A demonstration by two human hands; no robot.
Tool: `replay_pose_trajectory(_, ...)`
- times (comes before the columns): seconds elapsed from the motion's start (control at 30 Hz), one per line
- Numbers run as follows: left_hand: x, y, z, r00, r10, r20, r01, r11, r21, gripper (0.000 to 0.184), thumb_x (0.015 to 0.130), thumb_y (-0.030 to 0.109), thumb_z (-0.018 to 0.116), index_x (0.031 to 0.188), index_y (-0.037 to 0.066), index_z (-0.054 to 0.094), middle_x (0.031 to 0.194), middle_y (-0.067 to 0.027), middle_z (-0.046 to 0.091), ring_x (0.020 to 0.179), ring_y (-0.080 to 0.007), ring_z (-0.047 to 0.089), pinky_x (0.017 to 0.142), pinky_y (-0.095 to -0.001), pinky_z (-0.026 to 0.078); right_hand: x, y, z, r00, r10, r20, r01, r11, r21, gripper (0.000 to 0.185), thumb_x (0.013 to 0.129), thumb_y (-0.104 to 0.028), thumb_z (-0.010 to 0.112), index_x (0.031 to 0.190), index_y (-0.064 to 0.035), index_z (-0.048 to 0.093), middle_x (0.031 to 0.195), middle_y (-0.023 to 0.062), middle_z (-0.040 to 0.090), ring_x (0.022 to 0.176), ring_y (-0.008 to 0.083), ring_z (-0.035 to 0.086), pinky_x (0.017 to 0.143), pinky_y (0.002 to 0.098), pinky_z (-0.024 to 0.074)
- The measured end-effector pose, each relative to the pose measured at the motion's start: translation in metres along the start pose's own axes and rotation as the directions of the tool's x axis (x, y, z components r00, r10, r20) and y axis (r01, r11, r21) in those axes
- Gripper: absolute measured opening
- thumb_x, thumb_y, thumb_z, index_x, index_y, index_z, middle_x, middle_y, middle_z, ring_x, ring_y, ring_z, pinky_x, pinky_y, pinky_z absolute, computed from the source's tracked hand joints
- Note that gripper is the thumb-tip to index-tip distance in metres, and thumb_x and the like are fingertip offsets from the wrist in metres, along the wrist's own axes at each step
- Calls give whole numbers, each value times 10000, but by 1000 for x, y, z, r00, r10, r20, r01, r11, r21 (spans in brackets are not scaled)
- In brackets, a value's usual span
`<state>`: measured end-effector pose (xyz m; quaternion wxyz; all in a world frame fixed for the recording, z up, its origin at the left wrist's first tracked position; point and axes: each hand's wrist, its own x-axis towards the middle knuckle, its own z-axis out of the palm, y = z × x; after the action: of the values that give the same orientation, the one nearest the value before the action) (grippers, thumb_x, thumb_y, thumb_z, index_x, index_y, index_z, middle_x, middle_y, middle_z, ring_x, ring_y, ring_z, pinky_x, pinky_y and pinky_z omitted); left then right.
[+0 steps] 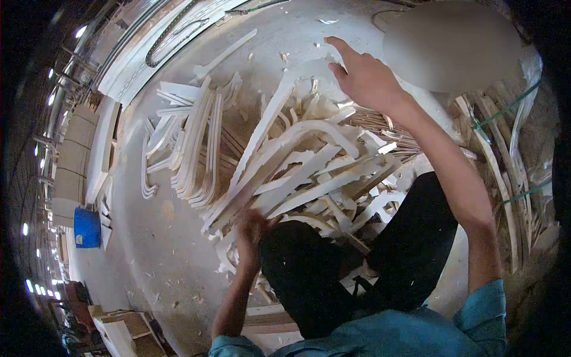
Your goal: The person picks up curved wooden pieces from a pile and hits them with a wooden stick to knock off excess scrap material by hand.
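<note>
My right hand [370, 80] is raised over the far side of a heap of wood offcuts [309, 178]. Its index finger stretches out to the left with the thumb apart, and nothing is in it. Low beside my left knee, my left hand [251, 229] is blurred by motion, close to the near ends of long pale wooden strips [262, 134]. Its fingers cannot be made out, so any hold on a strip is hidden. A curved wooden piece [324, 128] lies on top of the heap.
Bent wooden strips [199, 143] stand in a nested stack left of the heap. Further left are a blue bucket [87, 228] and stacked boards [74, 160]. Tied wood lengths [505, 172] lie at the right, below a blurred oval. Wood chips dot the floor [154, 256].
</note>
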<state>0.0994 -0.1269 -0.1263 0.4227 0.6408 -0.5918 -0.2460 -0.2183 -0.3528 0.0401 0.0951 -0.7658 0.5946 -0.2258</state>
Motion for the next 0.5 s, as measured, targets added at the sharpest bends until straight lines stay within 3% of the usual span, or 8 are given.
replay_pose_trajectory(0.03, 17, 40, 6, 905, -300, 300, 267, 952, 147, 325, 997, 328, 598, 905, 17, 598, 711, -12, 544, 657, -150, 485, 643, -336, 453, 0, 0, 0, 999, 14, 29, -12, 999, -42, 542, 982, -295, 506, 1464, -87, 371, 1024, 259, 688, 954, 433, 672, 854, 557, 521)
replay_pose_trajectory(0.13, 14, 39, -1, 891, -375, 256, 359, 927, 108, 369, 1002, 336, 592, 821, 16, 569, 660, 11, 502, 610, -117, 433, 565, -330, 406, 6, 19, 19, 998, 29, 54, -25, 997, -69, 554, 986, -299, 509, 1482, -115, 344, 971, 249, 691, 925, 428, 673, 856, 551, 512)
replay_pose_trajectory(0.17, 12, 40, -12, 909, -337, 246, 359, 932, -48, 391, 999, 353, 599, 790, 25, 570, 640, 24, 491, 568, -86, 408, 509, -297, 350, 7, 31, 30, 998, 36, 55, -33, 998, -48, 561, 991, -304, 515, 1497, -156, 323, 897, 241, 695, 878, 426, 676, 842, 547, 506)
replay_pose_trajectory(0.27, 1, 61, -35, 970, -238, -50, 191, 874, -447, 343, 1029, 378, 547, 863, 77, 550, 626, 9, 498, 534, -79, 446, 465, -262, 307, 7, 30, 26, 991, 62, 116, -62, 998, -3, 553, 992, -296, 509, 1496, -156, 327, 958, 240, 696, 939, 414, 673, 866, 532, 507)
replay_pose_trajectory(0.37, 5, 39, -32, 950, -100, -296, -115, 768, -630, 330, 1042, 375, 517, 852, 106, 518, 654, -18, 534, 533, -110, 483, 475, -263, 367, 11, 44, 39, 999, -31, 16, 31, 999, 33, 549, 993, -304, 510, 1490, -149, 338, 967, 242, 693, 953, 416, 669, 873, 519, 509)
replay_pose_trajectory(0.4, 2, -14, -19, 978, 1, -207, -57, 963, -265, 346, 1036, 363, 527, 847, 73, 531, 650, -33, 542, 561, -135, 510, 497, -295, 395, 11, 41, 36, 999, -34, 18, 34, 999, 34, 549, 993, -304, 510, 1490, -149, 338, 967, 242, 693, 953, 416, 669, 873, 519, 509)
replay_pose_trajectory(0.43, -1, -65, -6, 988, 102, -115, -84, 985, 150, 363, 1030, 350, 536, 842, 40, 544, 647, -48, 550, 588, -160, 536, 518, -328, 423, 12, 35, 30, 998, -3, 55, -2, 997, 75, 543, 991, -309, 514, 1484, -154, 349, 950, 242, 694, 935, 426, 670, 867, 518, 510)
replay_pose_trajectory(0.5, 9, -5, 2, 956, 112, 270, -268, 710, 652, 379, 1019, 352, 555, 853, 11, 575, 651, -58, 562, 614, -163, 545, 538, -345, 433, 12, 22, 20, 996, 18, 91, -29, 993, 117, 536, 990, -315, 518, 1478, -160, 360, 934, 243, 695, 917, 436, 670, 861, 517, 510)
